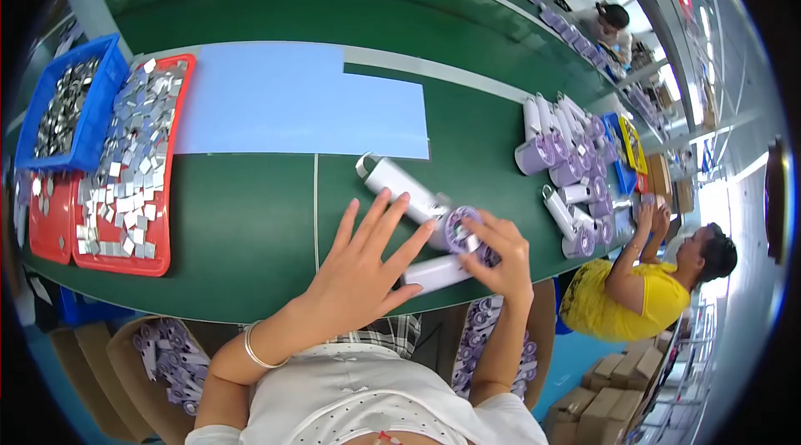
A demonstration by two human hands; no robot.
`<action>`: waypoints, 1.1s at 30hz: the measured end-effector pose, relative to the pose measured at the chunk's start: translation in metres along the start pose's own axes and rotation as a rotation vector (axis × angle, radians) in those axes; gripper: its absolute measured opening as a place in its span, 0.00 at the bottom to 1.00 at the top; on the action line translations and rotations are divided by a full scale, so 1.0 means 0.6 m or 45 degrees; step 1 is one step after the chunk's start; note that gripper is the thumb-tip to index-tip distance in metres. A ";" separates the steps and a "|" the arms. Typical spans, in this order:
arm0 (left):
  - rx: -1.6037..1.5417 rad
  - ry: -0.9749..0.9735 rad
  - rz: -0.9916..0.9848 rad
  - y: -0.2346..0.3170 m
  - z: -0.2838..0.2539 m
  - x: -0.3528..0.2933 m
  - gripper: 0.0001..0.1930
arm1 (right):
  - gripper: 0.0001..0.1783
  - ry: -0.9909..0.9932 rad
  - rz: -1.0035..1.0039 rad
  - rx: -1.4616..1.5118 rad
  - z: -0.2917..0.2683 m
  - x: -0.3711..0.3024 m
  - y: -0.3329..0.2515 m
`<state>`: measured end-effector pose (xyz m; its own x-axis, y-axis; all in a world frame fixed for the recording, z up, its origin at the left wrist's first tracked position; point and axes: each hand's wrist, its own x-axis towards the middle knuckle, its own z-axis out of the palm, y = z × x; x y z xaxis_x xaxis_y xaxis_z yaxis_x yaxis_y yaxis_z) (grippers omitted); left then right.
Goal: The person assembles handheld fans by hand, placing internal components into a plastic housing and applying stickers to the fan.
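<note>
Spread flat with its fingers fanned, the left hand (359, 266) reaches from lower left of centre, its fingertips at the white handle (396, 182) of a purple-headed unit lying just right of the middle of the frame. Opposite, the right hand (505, 257) curls over the purple head (455, 224); whether its thumb and fingertips pinch a small part there or merely rest on the rim cannot be told. For good work at the head, the handle would best be kept from rolling by light pressure from the left fingers, with the right fingertips bearing evenly on the ring. A second white handle (438, 274) lies close below, so the right wrist is better kept raised clear of it. As for pose, the left forearm slants up from the lower edge, palm down, while the right forearm rises more steeply and its wrist bends inward. Beyond the hands, a pale blue sheet (275, 103) covers the upper middle of the green table (242, 211), and more purple-and-white units (542, 149) stand grouped at the right.
</note>
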<state>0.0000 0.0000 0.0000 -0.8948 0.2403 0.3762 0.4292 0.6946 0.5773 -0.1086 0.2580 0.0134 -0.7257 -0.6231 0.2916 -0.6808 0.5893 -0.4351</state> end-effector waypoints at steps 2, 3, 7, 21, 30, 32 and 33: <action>0.074 0.033 -0.087 -0.003 0.001 -0.002 0.40 | 0.27 -0.072 -0.215 0.010 0.007 0.020 -0.012; 0.097 0.005 -0.153 0.013 -0.012 -0.017 0.41 | 0.27 -0.123 -0.219 0.041 0.001 0.019 -0.029; 0.377 -0.014 -0.283 -0.017 -0.030 -0.053 0.38 | 0.22 0.195 -0.561 0.084 0.044 0.081 -0.036; 0.068 0.160 -0.792 -0.011 -0.053 -0.083 0.41 | 0.17 0.160 -0.549 0.469 0.172 0.195 -0.082; 0.407 0.289 -0.566 -0.041 -0.039 -0.074 0.33 | 0.14 0.152 -0.740 0.485 0.180 0.180 -0.075; 0.399 0.324 -0.603 -0.046 -0.031 -0.069 0.29 | 0.11 0.231 -0.783 0.421 0.186 0.171 -0.073; 0.382 0.385 -0.605 -0.045 -0.028 -0.071 0.28 | 0.11 0.303 -0.850 0.398 0.191 0.167 -0.069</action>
<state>0.0284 -0.0402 -0.0196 -0.8860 -0.3126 0.3424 -0.0985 0.8486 0.5198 -0.1418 0.1122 -0.0369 -0.1974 -0.6472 0.7363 -0.9475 -0.0668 -0.3127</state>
